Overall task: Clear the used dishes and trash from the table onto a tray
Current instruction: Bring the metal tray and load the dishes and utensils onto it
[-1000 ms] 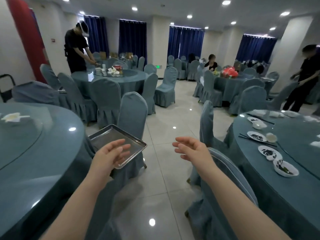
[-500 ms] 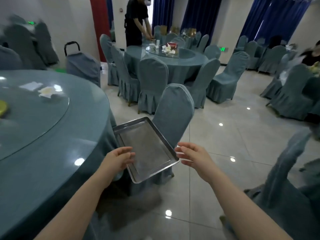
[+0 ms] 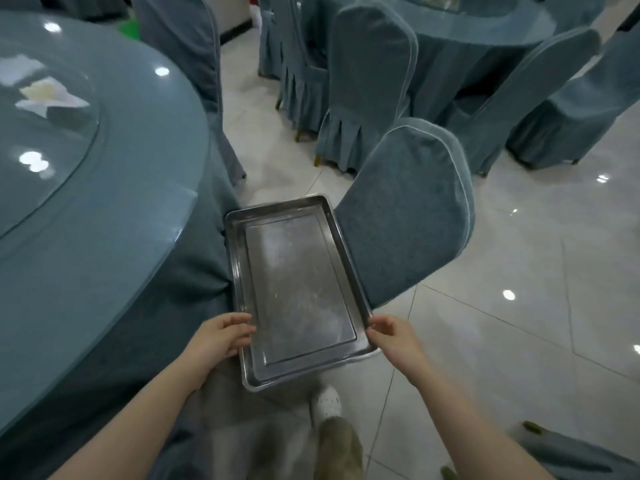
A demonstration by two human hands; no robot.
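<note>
- One view only: the camera sits on my head and looks forward and steeply down, toward the floor in front of my body.
- My two forearms enter from the bottom edge; my left hand (image 3: 221, 337) and right hand (image 3: 394, 336) sit close to the lens, in the lower middle of the frame.
- The tray (image 3: 294, 289) lies at frame centre, at arm's reach.
- My shoe (image 3: 325, 401) and trouser leg show directly below, confirming the downward tilt.
- The wide-angle lens bends the edges: the round table (image 3: 86, 220) fills the left side, and the nearest chair (image 3: 408, 209) leans at centre right.
- Further chairs and a second table (image 3: 485, 36) appear along the top edge.
- No second view exists, so no overlap applies.
</note>
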